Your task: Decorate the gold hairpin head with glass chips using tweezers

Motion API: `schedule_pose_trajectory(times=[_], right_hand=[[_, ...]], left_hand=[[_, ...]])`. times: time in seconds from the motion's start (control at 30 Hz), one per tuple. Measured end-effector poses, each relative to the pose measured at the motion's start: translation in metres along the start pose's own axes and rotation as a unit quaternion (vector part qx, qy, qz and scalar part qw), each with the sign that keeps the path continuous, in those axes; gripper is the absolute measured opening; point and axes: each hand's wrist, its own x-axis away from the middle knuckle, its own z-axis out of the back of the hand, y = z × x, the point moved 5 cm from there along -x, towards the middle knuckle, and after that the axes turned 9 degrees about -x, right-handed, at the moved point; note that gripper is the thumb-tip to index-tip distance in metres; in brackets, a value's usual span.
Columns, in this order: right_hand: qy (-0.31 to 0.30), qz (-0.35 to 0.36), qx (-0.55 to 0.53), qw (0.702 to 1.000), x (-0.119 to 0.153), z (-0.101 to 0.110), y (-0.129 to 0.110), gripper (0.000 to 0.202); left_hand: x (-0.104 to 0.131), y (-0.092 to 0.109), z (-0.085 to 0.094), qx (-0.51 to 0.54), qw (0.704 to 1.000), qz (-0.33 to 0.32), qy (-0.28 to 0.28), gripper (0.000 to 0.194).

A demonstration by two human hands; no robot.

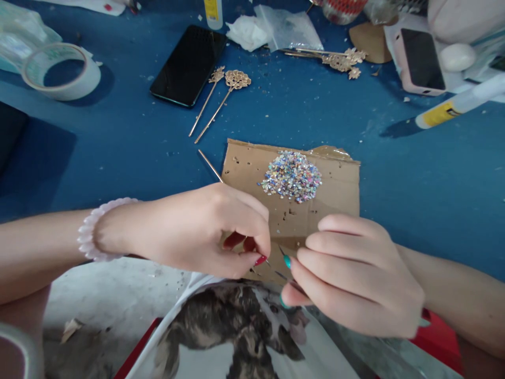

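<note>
My left hand (221,231), with a pale bead bracelet (92,229) at the wrist, pinches a tiny, thin item whose tip pokes out by the red thumbnail. A gold stick (210,165) sticks out above that hand; whether the hand holds it is hidden. To the right, my right hand (355,268) grips metal tweezers (282,276), their two tips apart and pointing at the left fingertips. Both hands are over the lower part of a cardboard piece (244,168). A pile of small, multicoloured stones (294,176) rests on the cardboard beyond them.
On the blue table (130,152) lie a black phone (188,66), two gold hairpins (221,105), a tape roll (61,73) and more gold pins (339,60). At the right are a pink device (421,60) and a glue tube (445,111); a plastic bag (292,31) lies at the back.
</note>
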Motion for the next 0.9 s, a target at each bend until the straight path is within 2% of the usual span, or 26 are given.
schedule_pose_trajectory(times=[0.47, 0.67, 0.77, 0.83, 0.9], right_hand=[[-0.015, -0.032, -0.008, 0.999, -0.0007, 0.0001, -0.0009, 0.017], [-0.009, -0.018, 0.001, 1.000, 0.0001, -0.0002, -0.0022, 0.019], [-0.027, -0.027, 0.019, 0.999, 0.0003, 0.0006, -0.0034, 0.017], [-0.050, 0.009, 0.056, 0.997, -0.0006, 0.0021, -0.0049, 0.014], [-0.072, 0.098, 0.099, 0.988, -0.0015, 0.0033, -0.0077, 0.013]], left_hand=[[-0.0008, -0.0022, 0.0000, -0.001, 1.000, -0.007, 0.002, 0.016], [-0.0002, -0.0044, -0.0009, -0.002, 1.000, -0.016, 0.007, 0.014], [-0.0002, -0.0050, -0.0024, -0.002, 1.000, -0.015, -0.010, 0.015], [-0.0007, -0.0054, -0.0033, -0.002, 1.000, 0.002, -0.031, 0.016], [-0.0014, -0.0051, -0.0033, -0.001, 0.999, 0.013, -0.047, 0.016]])
